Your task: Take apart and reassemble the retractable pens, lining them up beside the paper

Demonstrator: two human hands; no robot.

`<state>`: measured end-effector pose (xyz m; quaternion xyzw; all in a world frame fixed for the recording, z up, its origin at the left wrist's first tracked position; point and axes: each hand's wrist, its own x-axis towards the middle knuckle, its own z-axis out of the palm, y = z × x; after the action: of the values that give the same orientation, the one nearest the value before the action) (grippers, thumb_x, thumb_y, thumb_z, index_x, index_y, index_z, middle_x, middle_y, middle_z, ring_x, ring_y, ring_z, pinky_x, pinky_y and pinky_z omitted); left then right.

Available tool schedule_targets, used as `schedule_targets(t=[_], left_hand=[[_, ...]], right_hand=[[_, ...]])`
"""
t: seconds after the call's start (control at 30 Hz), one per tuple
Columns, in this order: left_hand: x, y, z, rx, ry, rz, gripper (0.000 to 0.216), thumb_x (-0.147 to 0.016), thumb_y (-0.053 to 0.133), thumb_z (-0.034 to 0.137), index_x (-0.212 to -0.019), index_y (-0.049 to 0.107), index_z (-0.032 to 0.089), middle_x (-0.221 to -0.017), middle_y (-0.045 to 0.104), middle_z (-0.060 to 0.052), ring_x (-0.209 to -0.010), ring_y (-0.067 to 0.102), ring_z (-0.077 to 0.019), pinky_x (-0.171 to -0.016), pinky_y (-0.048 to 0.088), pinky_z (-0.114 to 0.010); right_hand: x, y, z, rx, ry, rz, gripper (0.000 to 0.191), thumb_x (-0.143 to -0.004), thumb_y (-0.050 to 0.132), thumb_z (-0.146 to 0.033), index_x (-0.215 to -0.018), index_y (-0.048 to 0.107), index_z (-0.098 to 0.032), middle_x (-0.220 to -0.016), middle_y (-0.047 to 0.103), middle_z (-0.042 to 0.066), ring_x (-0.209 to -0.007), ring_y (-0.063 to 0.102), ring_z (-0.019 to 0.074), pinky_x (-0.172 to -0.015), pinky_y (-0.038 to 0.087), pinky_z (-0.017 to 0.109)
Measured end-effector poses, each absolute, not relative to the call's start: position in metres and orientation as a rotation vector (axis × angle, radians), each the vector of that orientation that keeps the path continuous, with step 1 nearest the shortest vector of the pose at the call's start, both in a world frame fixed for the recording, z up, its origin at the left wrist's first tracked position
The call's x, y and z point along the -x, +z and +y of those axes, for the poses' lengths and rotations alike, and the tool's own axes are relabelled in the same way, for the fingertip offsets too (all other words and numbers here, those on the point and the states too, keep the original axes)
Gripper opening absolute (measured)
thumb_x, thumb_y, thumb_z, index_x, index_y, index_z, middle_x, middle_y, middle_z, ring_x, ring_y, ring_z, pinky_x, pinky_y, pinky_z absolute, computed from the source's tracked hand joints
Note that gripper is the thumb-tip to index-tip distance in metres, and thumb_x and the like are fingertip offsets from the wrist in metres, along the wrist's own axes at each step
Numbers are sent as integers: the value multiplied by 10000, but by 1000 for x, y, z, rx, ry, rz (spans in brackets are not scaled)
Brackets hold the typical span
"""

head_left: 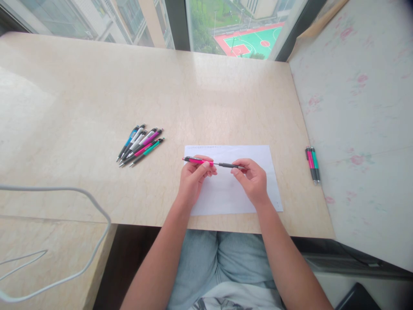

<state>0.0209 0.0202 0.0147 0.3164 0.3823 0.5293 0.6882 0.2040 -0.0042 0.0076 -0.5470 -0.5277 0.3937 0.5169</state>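
A pink and black pen [222, 164] is held level over a white sheet of paper [230, 189]. My left hand [193, 178] grips its pink barrel end with closed fingers. My right hand [251, 178] pinches the black tip end. Both hands hover just above the paper, close together, near the table's front edge.
A pile of several coloured pens [140, 145] lies to the left on the beige stone table [80, 107]. Two pens [312, 164], pink and teal, lie at the table's right edge beside a flowered cloth surface [361, 129]. A white cable [80, 258] loops at lower left. Windows run along the back.
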Motion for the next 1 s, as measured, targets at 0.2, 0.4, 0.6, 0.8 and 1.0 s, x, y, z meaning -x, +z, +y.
schedule_targets(t=[0.2, 0.4, 0.6, 0.8, 1.0], left_hand=[[-22, 17, 21, -680, 1200, 858, 145, -816, 733, 292, -890, 706, 171, -711, 674, -26, -655, 624, -126, -649, 486, -260], [-23, 19, 20, -629, 1174, 832, 145, -808, 732, 288, -888, 700, 171, -722, 674, -27, -664, 626, -126, -671, 511, -272], [-19, 19, 21, -477, 1135, 747, 167, -791, 740, 303, -891, 689, 178, -711, 646, -15, -678, 624, -118, -675, 518, -253], [-13, 18, 22, -268, 1154, 638, 135, -800, 708, 296, -875, 678, 188, -720, 632, -2, -632, 594, -92, -649, 506, -233], [-11, 22, 22, -198, 1177, 597, 118, -786, 719, 279, -848, 679, 187, -689, 625, -3, -619, 590, -91, -628, 510, -225]], right_hand=[[-206, 11, -5, 1384, 892, -1249, 317, -942, 564, -445, -740, 635, -211, -616, 627, -4, -583, 590, 138, -583, 488, 284], [-210, 19, -6, 1435, 628, -1371, 406, -938, 567, -469, -622, 586, -215, -521, 555, -15, -514, 521, 132, -532, 417, 281], [-202, 64, -2, 1380, 393, -1616, 392, -931, 580, -434, -607, 539, -219, -522, 513, -21, -492, 450, 110, -496, 369, 273], [-191, 98, 4, 1369, 182, -1708, 397, -934, 592, -410, -595, 509, -221, -506, 463, -28, -476, 417, 104, -477, 332, 278], [-189, 108, 1, 1380, 116, -1717, 341, -943, 577, -345, -625, 543, -228, -529, 530, -19, -484, 456, 115, -480, 352, 286]])
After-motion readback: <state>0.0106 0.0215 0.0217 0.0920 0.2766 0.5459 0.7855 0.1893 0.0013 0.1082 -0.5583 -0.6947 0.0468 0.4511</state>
